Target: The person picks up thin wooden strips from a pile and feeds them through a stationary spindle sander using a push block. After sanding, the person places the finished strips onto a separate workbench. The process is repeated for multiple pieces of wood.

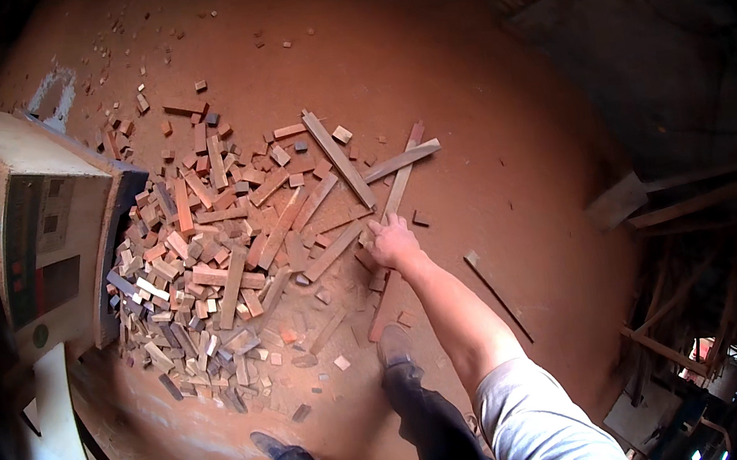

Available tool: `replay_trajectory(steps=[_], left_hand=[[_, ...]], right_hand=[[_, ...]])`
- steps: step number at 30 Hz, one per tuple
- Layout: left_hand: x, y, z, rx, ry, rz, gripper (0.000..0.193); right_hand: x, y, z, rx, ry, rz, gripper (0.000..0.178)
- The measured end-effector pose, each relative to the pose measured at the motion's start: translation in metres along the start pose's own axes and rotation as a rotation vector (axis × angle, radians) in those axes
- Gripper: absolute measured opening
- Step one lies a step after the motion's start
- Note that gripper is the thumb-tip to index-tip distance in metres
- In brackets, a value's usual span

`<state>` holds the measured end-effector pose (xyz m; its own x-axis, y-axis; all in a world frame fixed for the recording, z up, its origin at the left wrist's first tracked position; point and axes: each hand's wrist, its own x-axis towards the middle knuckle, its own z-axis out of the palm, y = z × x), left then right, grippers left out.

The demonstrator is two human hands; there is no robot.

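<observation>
Bent over to the floor, my right hand point(393, 243) has its fingers curled down on a long reddish wooden strip point(385, 312). The strip runs under the hand, from beside my shoe toward the far side; the fingertips are partly hidden. Just beyond the hand, a paler strip point(404, 160) crosses it at an angle. A thicker grooved strip point(337, 158) lies to the left of that crossing. Left of my hand spreads a big pile of short wooden offcuts point(208, 273) in red, brown and grey tones. My left hand is out of the picture.
A pale cabinet-like machine point(55, 222) with a dark edge stands at the left, against the pile. One thin dark strip point(498, 297) lies on the dusty floor right of my arm. Longer boards point(696, 201) are heaped in shadow at the far right. My shoes point(394, 345) stand beside the pile.
</observation>
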<state>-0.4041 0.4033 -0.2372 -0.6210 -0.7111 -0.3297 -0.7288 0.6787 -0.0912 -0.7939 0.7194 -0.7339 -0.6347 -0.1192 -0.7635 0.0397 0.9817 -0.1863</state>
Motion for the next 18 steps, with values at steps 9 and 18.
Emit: replay_trajectory(steps=[9,18], left_hand=[[0.019,0.008,0.015,0.02,-0.001,0.021,0.024],[0.026,0.013,0.015,0.044,0.002,0.055,0.025]], right_hand=[[0.067,0.0,0.024,-0.007,0.057,0.021,0.056],[0.076,0.007,0.042,0.127,0.352,-0.091,0.035]])
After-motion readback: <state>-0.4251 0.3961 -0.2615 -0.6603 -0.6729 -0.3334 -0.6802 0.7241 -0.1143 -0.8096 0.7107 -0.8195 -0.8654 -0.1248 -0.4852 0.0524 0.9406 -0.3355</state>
